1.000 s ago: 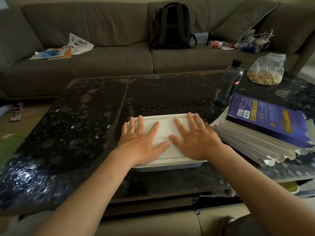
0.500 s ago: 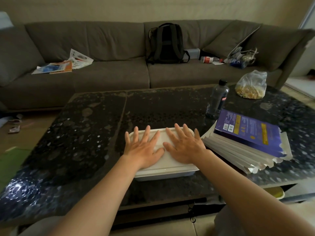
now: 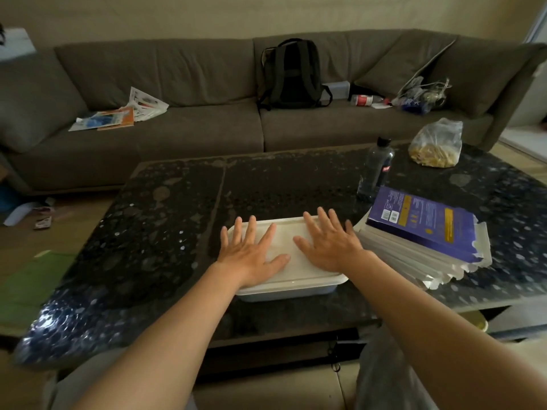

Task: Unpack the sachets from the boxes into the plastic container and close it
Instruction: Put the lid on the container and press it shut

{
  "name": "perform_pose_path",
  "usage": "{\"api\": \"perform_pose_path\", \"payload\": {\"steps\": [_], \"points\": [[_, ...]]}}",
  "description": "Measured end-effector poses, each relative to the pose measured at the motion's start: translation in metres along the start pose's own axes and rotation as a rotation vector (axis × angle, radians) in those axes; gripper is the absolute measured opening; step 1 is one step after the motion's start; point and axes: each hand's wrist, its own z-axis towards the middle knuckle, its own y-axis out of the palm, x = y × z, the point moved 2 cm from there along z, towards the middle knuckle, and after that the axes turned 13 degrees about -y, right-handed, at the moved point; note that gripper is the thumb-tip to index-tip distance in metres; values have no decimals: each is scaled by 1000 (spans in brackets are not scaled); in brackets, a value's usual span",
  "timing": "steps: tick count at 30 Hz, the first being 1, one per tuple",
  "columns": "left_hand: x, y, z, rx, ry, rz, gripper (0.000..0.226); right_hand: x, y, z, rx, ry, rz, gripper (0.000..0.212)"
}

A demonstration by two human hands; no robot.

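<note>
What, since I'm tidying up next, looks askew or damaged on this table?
The flattened boxes right of the plastic container lie in a fanned, uneven stack with ragged torn flaps. The lid sits level under the left hand and right hand. Nothing spilled.

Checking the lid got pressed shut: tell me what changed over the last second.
Nothing was taken hold of or let go. The left hand and right hand stay flat on the container lid, fingers now spread slightly wider. Only the camera tipped up, showing more of the sofa. The container, flattened boxes and bottle stayed put.
</note>
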Motion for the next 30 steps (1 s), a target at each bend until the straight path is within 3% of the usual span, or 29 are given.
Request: {"api": "perform_pose_path", "payload": {"steps": [6,15,19,25,30], "points": [[-9,16,-22,-57,-21,33,114,5,18,-29,14,0,51,89],[-8,16,-18,-77,-41,47,120,3,16,-24,-58,-2,-76,115],[-8,4,-18,-125,-24,38,126,-1,5,-20,-57,-54,-186,107],[-1,5,-7,-81,28,41,123,-8,13,-7,-21,-165,-146,115],[-1,11,-3,-66,29,78,122,-8,15,-8,-22,-165,-160,106]]}}
